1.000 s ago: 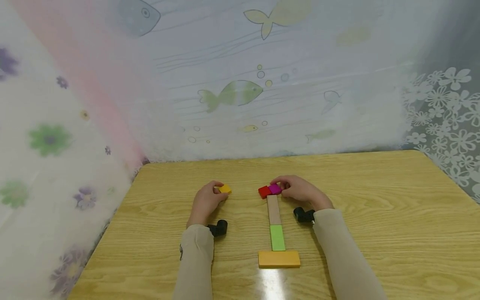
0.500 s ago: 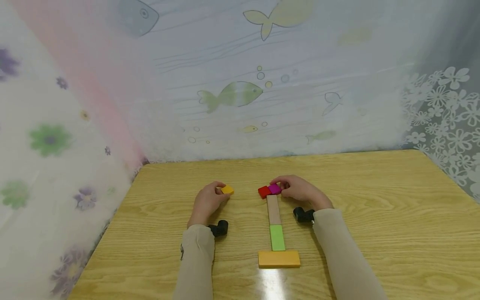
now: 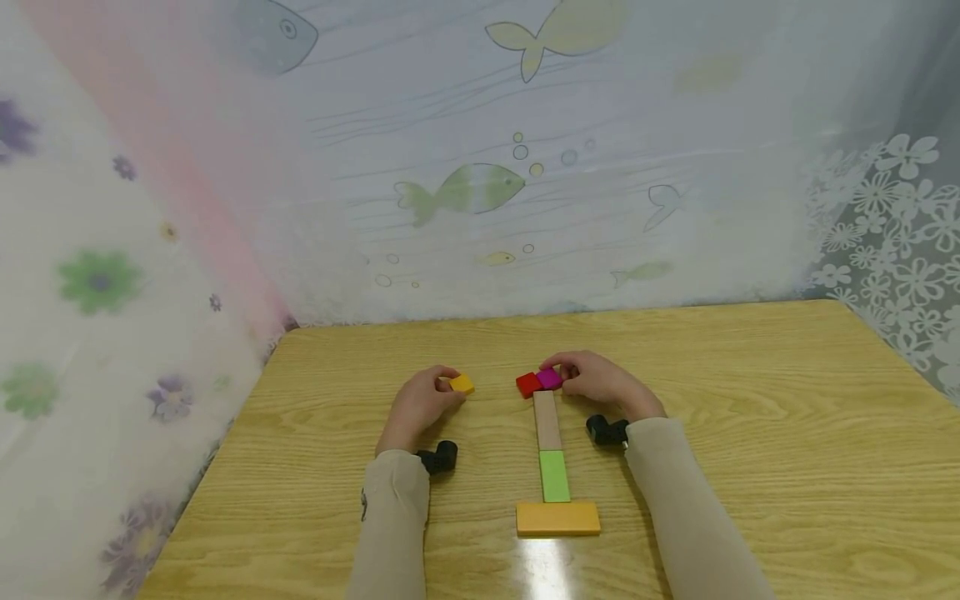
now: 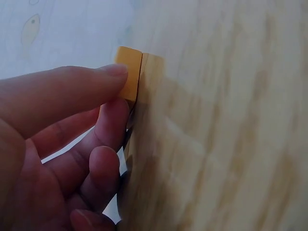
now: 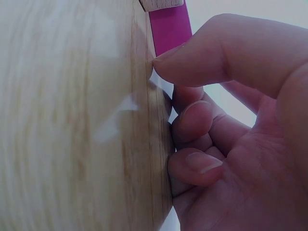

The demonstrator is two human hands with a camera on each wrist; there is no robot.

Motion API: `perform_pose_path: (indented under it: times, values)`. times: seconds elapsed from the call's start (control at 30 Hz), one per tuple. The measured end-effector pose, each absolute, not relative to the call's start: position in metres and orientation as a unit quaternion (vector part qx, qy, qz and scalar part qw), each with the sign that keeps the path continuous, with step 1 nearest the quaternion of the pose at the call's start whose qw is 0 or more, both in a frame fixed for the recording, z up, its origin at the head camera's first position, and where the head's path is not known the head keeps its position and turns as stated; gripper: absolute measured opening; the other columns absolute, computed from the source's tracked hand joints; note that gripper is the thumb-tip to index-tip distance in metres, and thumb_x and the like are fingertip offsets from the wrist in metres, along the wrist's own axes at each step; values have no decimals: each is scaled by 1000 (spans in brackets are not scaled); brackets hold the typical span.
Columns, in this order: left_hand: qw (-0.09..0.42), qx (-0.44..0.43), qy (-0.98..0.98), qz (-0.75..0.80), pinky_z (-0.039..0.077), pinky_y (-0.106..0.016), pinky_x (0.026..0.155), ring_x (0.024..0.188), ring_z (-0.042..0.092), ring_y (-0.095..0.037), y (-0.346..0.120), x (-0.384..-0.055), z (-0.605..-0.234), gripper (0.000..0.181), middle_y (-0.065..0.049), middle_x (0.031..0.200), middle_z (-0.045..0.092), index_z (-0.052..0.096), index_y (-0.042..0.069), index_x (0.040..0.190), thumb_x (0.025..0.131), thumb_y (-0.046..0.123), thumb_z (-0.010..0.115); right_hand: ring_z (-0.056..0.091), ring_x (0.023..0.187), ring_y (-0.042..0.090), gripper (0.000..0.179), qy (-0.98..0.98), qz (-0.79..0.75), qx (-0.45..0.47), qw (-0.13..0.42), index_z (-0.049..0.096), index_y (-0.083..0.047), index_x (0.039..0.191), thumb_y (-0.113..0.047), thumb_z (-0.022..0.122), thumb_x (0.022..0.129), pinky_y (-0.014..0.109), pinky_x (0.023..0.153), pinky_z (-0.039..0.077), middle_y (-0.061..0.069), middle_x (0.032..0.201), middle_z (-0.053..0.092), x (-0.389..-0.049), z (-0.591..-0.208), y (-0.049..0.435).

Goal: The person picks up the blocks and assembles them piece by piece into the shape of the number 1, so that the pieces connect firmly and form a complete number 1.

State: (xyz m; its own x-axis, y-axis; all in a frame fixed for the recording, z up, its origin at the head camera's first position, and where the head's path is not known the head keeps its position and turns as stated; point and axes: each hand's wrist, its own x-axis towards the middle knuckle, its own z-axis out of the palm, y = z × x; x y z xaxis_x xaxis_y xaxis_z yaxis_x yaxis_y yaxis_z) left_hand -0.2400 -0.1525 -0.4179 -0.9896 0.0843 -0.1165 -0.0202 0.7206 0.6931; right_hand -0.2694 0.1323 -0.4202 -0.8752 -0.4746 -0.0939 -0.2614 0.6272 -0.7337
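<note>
In the head view my left hand [image 3: 422, 404] pinches a small yellow block [image 3: 462, 384] between thumb and index finger. The left wrist view shows that block [image 4: 129, 72] low against the tabletop, the thumb on its near face. On the other side, my right hand [image 3: 602, 380] holds a magenta block [image 3: 550, 379] by its edges; in the right wrist view the thumb lies at the end of the magenta block [image 5: 169, 29]. A red block [image 3: 528, 385] touches the magenta one on its left. Both sit at the far end of a plain wooden block [image 3: 547, 421].
Toward the person, a green block [image 3: 555, 477] continues the line from the plain one, ending at a long orange block [image 3: 558, 518] laid crosswise. Black wrist cameras [image 3: 442, 457] sit by both cuffs. Behind the wooden table [image 3: 750, 400] hangs a fish-patterned sheet [image 3: 480, 250].
My left hand has slid the yellow block a little to the right, closer to the red one. The right hand and the other blocks have stayed in place.
</note>
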Motion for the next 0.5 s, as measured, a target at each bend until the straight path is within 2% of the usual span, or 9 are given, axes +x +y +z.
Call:
perform_pose_path:
  times: [0.3, 0.5]
  values:
    - [73, 18, 919, 387, 42, -34, 74, 78, 52, -15, -152, -239, -417, 34, 2, 92, 58, 59, 18, 114, 82, 25, 65, 39, 66, 18, 40, 890, -379, -208, 148, 55, -15, 119, 0, 50, 81, 31, 59, 32, 5, 80, 47, -269, -421, 133]
    - [82, 17, 912, 402, 42, -31, 70, 75, 52, -15, -150, -238, -415, 33, 1, 93, 58, 59, 18, 114, 82, 24, 65, 38, 66, 17, 40, 887, -385, -210, 149, 55, -14, 118, 0, 50, 81, 31, 59, 31, 5, 80, 47, -269, -420, 132]
